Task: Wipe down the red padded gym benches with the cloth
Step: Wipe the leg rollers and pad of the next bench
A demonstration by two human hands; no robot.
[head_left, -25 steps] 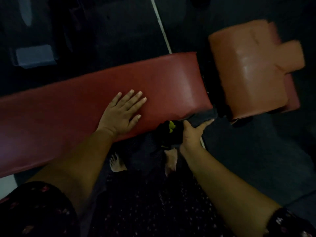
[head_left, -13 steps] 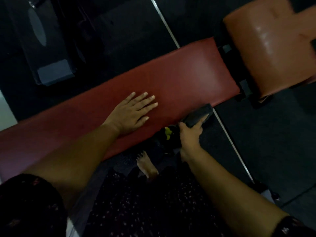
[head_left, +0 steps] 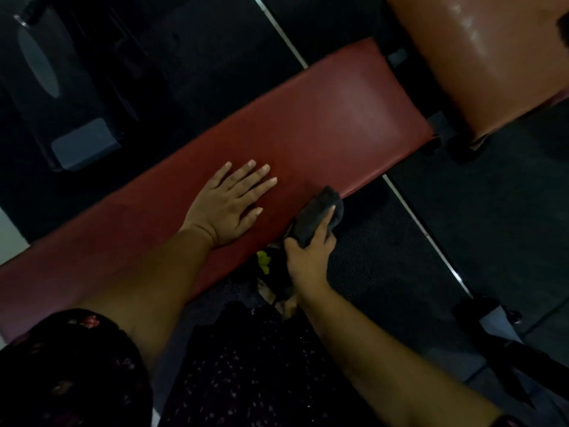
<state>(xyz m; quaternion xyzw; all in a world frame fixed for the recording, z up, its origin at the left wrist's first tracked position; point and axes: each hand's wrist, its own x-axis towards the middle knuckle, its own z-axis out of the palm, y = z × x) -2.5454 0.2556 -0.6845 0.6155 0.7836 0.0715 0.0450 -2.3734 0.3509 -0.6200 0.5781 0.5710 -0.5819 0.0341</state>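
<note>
Cloth (head_left: 318,212) is clutched in the right hand (head_left: 308,260) at the near edge of the red bench (head_left: 338,124) (likely to wipe that side), while the flat, open-fingered left hand (head_left: 229,208) braces on its top.

The long dark-red padded bench (head_left: 323,127) runs diagonally, smooth and matte. A bunched dark grey cloth (head_left: 317,211), gripped by the right hand (head_left: 308,260), touches the bench's near edge. A glossy orange-red pad (head_left: 480,57) sits just past the bench's right end

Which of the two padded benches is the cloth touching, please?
The long dark red bench: the right hand holds the dark cloth against its near edge. The lighter orange pad at upper right is untouched.
</note>
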